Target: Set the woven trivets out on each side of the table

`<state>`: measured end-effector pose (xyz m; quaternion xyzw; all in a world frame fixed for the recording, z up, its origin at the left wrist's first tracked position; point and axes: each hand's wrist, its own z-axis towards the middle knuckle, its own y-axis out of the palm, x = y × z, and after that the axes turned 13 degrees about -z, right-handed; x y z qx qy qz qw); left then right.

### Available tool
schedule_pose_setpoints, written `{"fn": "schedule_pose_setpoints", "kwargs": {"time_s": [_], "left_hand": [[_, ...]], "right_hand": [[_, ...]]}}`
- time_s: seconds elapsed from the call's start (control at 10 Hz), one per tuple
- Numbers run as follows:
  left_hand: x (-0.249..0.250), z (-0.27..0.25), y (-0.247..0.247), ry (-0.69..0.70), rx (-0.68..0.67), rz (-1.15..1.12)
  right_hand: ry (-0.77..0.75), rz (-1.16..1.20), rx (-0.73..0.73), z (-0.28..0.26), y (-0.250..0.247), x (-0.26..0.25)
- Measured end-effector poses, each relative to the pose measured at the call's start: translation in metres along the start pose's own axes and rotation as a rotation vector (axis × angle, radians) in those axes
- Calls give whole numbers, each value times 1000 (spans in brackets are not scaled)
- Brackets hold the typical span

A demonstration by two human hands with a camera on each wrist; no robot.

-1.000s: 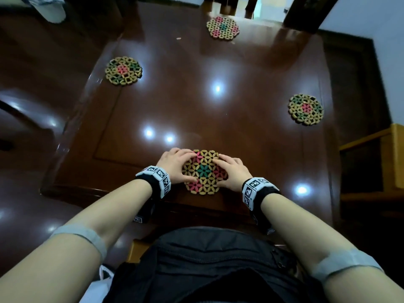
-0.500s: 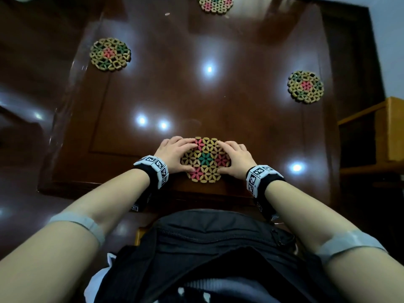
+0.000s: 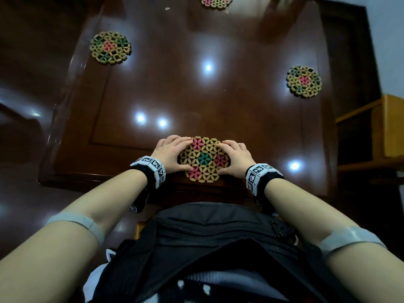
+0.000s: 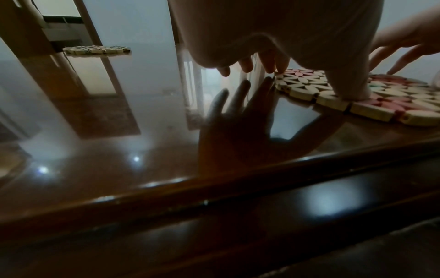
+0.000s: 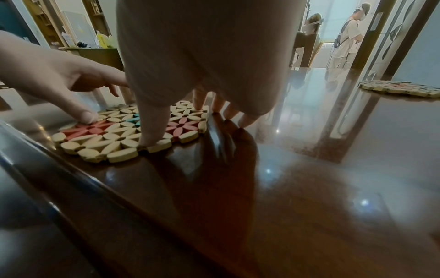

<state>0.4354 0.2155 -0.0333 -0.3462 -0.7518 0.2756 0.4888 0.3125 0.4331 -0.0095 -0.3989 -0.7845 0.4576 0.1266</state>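
Four woven trivets lie on the glossy dark wooden table (image 3: 218, 101), one to each side. The near trivet (image 3: 204, 159) lies flat right at the person's edge, its closest beads almost on the raised lip of the tabletop, its green flower at the centre ringed by pink ones. Both hands are on it. The left hand (image 3: 171, 155) covers its left rim, thumb pressed down on the beads nearest the edge, the index finger touching the far rim, the remaining fingertips (image 4: 245, 64) hovering just off the wood beside it. The right hand (image 3: 236, 159) does the same on the right rim, thumb flat on the near beads and the fingers spread loosely, some on the trivet, some just past it. Neither hand is curled round the trivet; the fingers are relaxed and pressing or resting, with the two hands apart by most of the trivet's width.

The left trivet (image 3: 110, 47) sits close to the table's left edge, the right trivet (image 3: 303, 81) near the right edge, and the far trivet (image 3: 215, 2) at the far side, partly cut by the frame. Between them the middle of the table is bare polished wood carrying ceiling-light reflections. A light wooden chair (image 3: 387, 127) stands just off the right side. A black bag (image 3: 207, 237) hangs at the person's waist, close to the near edge.
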Motion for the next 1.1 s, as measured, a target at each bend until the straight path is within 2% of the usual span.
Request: {"fn": "schedule_pose_setpoints", "kwargs": {"time_s": [0.8,0.9,1.1], "left_hand": [[3,-3,5,-18,-15,10],[4,-5,4,-22,-4,-27],[-4,-7,-1,-5,114,-134]], "right_hand": [[-5,-8,-20,-4,-2,-3],[-12,-22,-32,-6,-4,-3],[-26,-13,-77,-5,-11,0]]}}
